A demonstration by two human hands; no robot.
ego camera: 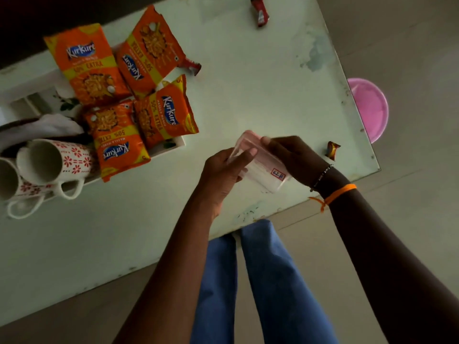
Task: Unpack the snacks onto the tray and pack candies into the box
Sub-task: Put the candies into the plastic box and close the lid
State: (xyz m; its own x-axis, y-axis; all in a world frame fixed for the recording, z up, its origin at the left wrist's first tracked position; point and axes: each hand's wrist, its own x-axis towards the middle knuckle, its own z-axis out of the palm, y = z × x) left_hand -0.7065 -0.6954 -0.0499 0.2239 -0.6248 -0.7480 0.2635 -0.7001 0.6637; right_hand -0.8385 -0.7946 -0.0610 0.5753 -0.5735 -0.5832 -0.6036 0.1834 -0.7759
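A small clear plastic box (260, 167) with a pinkish lid and a white label is held above the table's near right part. My left hand (223, 175) grips its left side, my right hand (293, 157) grips its right side near the lid. Several orange snack packets (119, 95) lie on a white tray (180, 142) at the left. Loose candies lie on the table: a red one (259, 12) at the far edge, a red one (191, 65) beside the packets, an orange-brown one (332, 150) near the right edge.
Two white mugs with red flower prints (49, 165) lie on their sides at the left of the pale green table (248, 83). A pink round stool (370, 108) stands on the floor past the table's right edge. My blue-trousered legs (260, 281) are below.
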